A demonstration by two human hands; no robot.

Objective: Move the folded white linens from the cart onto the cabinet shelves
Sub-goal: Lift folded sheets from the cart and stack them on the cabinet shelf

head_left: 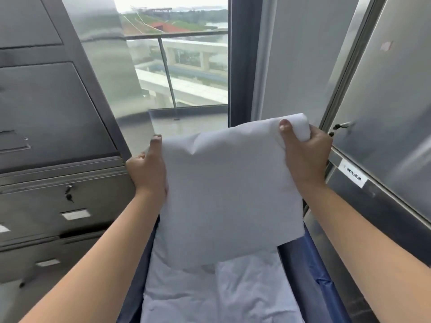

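I hold a folded white linen (231,190) up in front of me, above the cart. My left hand (147,169) grips its left edge, thumb on top. Its upper right corner is bunched in my right hand (305,152), with the thumb pressed over the cloth. Below, more white linens (210,292) lie in the blue-lined cart (310,266). The lifted piece hides the far part of the cart.
A steel cabinet (53,127) with drawers and keys stands at the left. At the right is a steel cabinet door (384,108) with a key (340,126) and a white label (353,176). Ahead, a window looks onto a balcony with a glass railing (179,73).
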